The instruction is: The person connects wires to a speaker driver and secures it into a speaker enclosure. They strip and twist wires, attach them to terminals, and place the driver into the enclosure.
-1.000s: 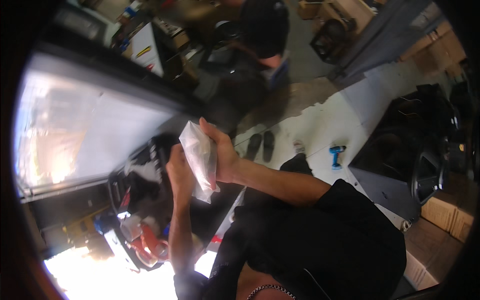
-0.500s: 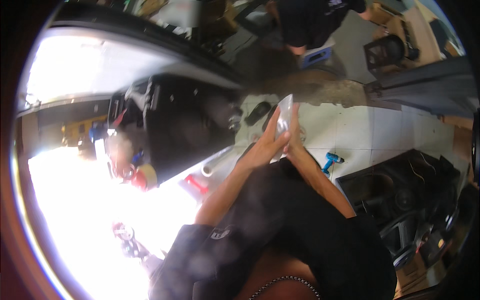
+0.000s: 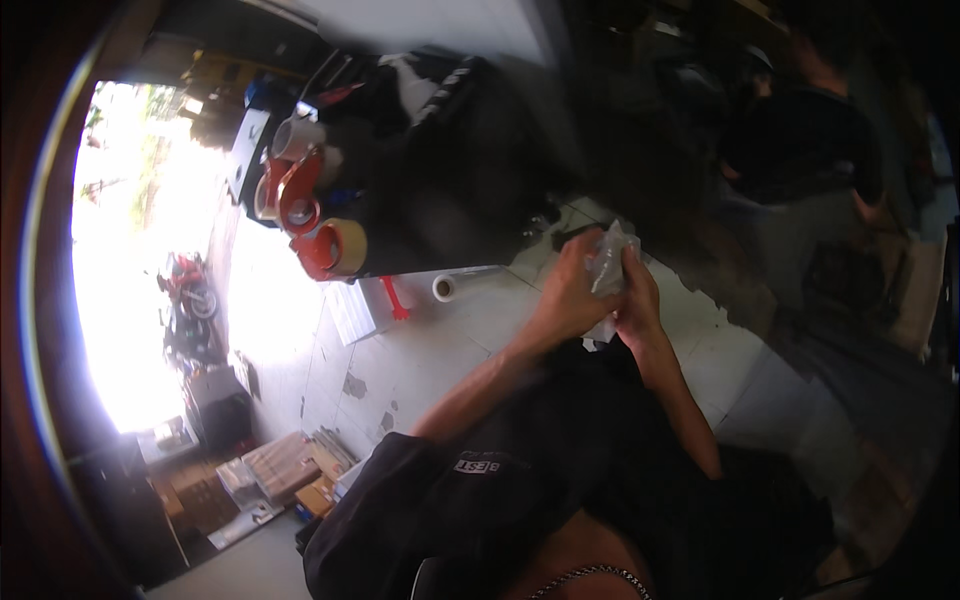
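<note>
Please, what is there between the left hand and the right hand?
In the head view, a crumpled translucent plastic bag is between the left hand and the right hand, held by both.

From where I stand, the only lettering I can make out is on the black shirt point(image 3: 430, 510): a small white print point(image 3: 480, 466) of a few block capitals, on the wearer's left side. A thinner, fainter line of marks beside it is too small for me to read.

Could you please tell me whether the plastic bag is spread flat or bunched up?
Bunched up: the plastic bag looks creased between the left hand and right hand.
</note>
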